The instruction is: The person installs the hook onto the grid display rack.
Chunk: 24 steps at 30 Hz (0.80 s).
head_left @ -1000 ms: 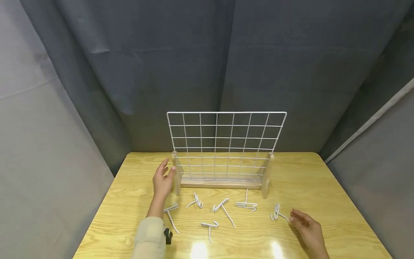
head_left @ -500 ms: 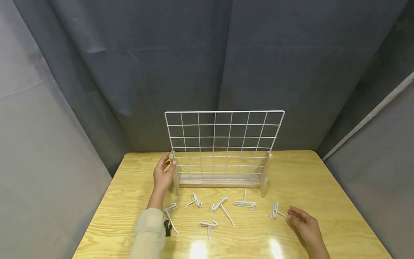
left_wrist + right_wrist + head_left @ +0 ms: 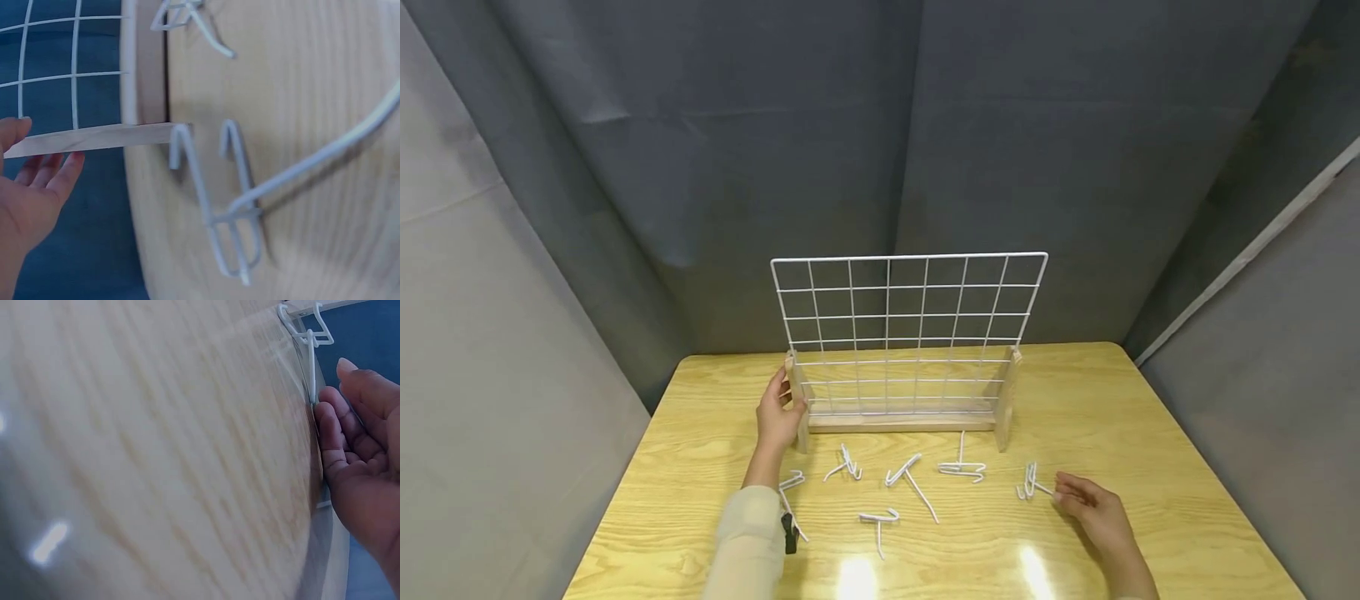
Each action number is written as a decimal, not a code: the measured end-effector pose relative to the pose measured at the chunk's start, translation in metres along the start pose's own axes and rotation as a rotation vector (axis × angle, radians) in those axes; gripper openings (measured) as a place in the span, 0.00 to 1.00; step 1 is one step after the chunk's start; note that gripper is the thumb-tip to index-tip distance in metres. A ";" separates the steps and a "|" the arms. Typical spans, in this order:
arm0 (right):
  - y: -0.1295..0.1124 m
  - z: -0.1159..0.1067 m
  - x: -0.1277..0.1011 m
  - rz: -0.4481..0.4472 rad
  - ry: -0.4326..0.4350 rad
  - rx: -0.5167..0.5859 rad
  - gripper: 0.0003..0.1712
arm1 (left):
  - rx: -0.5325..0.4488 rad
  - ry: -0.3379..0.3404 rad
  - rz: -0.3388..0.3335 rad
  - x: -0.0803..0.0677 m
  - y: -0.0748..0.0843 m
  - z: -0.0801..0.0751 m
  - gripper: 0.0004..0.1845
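Observation:
A white wire grid panel (image 3: 887, 317) stands upright in a wooden stand (image 3: 902, 424). With its thumb on one face and its fingers on the other, my left hand (image 3: 778, 421) holds the stand's left wooden post (image 3: 94, 137). Beside my right hand (image 3: 1093, 510) a white wire hook (image 3: 1030, 482) lies on the table, its prong reaching the fingertips. In the right wrist view those fingers (image 3: 331, 428) are loosely bent and the thumb stands apart from them, with the hook (image 3: 311, 356) not pinched. Another white hook (image 3: 231, 206) lies close below the left post.
Several more white wire hooks lie in front of the stand, among them a middle hook (image 3: 912, 479), a front hook (image 3: 879, 521) and a right-hand hook (image 3: 962, 469). The wooden-topped table (image 3: 1150, 467) ends at dark grey curtains (image 3: 820, 167) behind and lighter grey cloth at the sides.
My left hand has closed onto the left post, from just beside it. The right hand has shifted slightly left, to the tip of the hook's prong. The head view has turned a little right.

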State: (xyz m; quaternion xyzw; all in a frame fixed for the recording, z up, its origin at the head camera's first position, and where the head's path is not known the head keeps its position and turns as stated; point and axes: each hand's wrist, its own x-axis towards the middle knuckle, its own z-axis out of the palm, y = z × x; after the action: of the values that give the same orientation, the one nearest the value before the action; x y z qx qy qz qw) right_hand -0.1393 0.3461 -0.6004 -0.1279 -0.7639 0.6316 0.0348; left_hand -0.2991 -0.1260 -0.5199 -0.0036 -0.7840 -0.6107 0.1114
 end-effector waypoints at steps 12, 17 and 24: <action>-0.006 0.001 0.005 0.069 -0.056 -0.013 0.27 | 0.157 0.042 0.078 -0.007 -0.017 0.006 0.32; -0.008 0.004 0.006 0.087 -0.075 -0.020 0.26 | 0.161 0.097 0.090 -0.008 -0.018 0.010 0.33; -0.005 0.007 0.009 0.055 -0.070 -0.116 0.23 | 0.167 0.137 0.086 -0.012 -0.016 0.013 0.32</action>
State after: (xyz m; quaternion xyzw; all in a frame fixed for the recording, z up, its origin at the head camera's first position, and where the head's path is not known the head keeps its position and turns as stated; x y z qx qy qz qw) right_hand -0.1505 0.3409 -0.5981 -0.1281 -0.7963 0.5909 -0.0168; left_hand -0.2924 -0.1159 -0.5407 0.0139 -0.8219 -0.5366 0.1906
